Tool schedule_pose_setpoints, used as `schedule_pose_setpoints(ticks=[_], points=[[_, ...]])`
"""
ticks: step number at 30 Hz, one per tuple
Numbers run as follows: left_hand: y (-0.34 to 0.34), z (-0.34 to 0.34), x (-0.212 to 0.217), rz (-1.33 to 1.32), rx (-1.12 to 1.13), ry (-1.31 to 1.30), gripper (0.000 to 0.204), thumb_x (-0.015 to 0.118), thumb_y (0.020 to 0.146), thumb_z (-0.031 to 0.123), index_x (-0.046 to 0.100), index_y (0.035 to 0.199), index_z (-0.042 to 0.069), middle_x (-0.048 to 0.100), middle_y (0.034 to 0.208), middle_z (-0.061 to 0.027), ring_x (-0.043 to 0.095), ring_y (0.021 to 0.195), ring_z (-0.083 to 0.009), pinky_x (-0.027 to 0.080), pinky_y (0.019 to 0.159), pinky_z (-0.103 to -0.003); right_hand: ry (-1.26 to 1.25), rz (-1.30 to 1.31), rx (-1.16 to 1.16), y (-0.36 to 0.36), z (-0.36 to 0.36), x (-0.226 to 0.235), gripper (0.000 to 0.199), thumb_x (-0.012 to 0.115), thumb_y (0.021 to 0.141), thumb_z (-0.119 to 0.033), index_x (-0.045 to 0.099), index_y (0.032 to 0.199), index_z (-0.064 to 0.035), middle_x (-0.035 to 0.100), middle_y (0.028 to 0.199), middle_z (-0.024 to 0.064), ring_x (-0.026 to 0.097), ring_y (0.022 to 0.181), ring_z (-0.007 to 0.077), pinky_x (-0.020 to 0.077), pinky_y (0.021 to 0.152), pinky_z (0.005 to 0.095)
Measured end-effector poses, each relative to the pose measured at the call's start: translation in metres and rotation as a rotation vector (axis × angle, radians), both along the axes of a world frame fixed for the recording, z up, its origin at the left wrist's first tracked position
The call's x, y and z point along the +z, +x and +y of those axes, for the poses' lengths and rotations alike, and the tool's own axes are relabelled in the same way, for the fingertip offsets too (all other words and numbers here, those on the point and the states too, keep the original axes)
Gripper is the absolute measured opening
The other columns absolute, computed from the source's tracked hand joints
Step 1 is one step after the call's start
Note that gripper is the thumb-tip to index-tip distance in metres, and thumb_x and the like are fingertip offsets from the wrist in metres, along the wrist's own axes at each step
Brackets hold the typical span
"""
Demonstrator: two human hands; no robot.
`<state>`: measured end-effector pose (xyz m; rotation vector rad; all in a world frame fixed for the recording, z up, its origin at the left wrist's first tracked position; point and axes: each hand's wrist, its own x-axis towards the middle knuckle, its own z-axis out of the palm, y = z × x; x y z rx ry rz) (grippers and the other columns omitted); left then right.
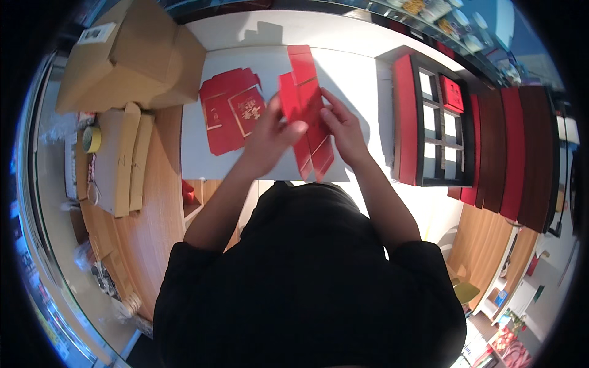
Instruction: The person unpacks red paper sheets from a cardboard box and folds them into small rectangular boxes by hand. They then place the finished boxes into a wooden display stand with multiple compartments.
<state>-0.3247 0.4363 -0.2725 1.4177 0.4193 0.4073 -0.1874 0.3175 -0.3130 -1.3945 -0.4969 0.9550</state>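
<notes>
Between my two hands is a red folding carton (304, 101), partly unfolded, with flaps sticking out at its far and near ends. My left hand (270, 138) grips its left side, thumb lying across the front, a little blurred. On the right edge my right hand (345, 127) holds it with bent fingers. Left of it, flat red carton blanks (230, 110) with gold print lie on the white tabletop (362, 73). To the right stands a black divided box (438, 167) with white-floored compartments; one small red box (451, 94) sits in a far-right compartment.
A large brown cardboard box (138, 61) stands at the far left. Beside it are folded cardboard (126, 162) and a roll of yellow tape (92, 140) on a wooden surface. Several red and brown box parts (512, 153) are lined up at the right. Glass shelving (417, 21) runs along the back.
</notes>
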Motion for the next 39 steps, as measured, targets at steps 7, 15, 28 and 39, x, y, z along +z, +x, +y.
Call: schedule_pose_setpoints(ticks=[7, 15, 28, 39], points=[[0.058, -0.038, 0.037, -0.121, -0.233, 0.755, 0.073, 0.066, 0.081, 0.031, 0.03, 0.138, 0.002, 0.029, 0.14, -0.0207, 0.037, 0.125, -0.0345, 0.038, 0.1, -0.043, 0.396, 0.249, 0.268, 0.033, -0.05, 0.026, 0.105, 0.061, 0.069, -0.071, 0.022, 0.142, -0.0073, 0.037, 0.138, 0.0127, 0.042, 0.124, 0.0261, 0.0391, 0.099, 0.0414], [0.097, -0.047, 0.084, -0.186, -0.278, 1.3, 0.094, 0.076, 0.064, 0.054, 0.037, 0.134, 0.005, 0.037, 0.132, -0.014, 0.034, 0.126, -0.0312, 0.022, 0.109, -0.052, 0.544, 0.06, 0.183, 0.059, -0.072, 0.066, 0.105, 0.055, 0.069, -0.076, 0.026, 0.14, -0.0051, 0.039, 0.136, 0.016, 0.046, 0.121, 0.0297, 0.0418, 0.099, 0.0444], [0.146, -0.044, 0.096, -0.117, -0.63, 1.142, 0.073, 0.074, 0.066, 0.049, 0.05, 0.123, 0.01, 0.046, 0.115, -0.0098, 0.041, 0.113, -0.0284, 0.033, 0.098, -0.042, 0.611, 0.418, -0.178, 0.05, -0.103, 0.061, 0.109, 0.051, 0.067, -0.081, 0.025, 0.141, -0.0046, 0.037, 0.138, 0.0174, 0.044, 0.123, 0.0313, 0.0408, 0.1, 0.0462], [0.16, -0.059, 0.109, -0.267, -0.556, 1.277, 0.052, 0.06, 0.081, 0.045, 0.052, 0.117, 0.007, 0.051, 0.108, -0.0101, 0.046, 0.104, -0.0255, 0.034, 0.09, -0.039, 0.831, 0.327, 0.019, 0.062, -0.094, 0.018, 0.117, 0.058, 0.058, -0.082, 0.025, 0.14, -0.0051, 0.038, 0.136, 0.0159, 0.041, 0.126, 0.0294, 0.0413, 0.1, 0.0443]])
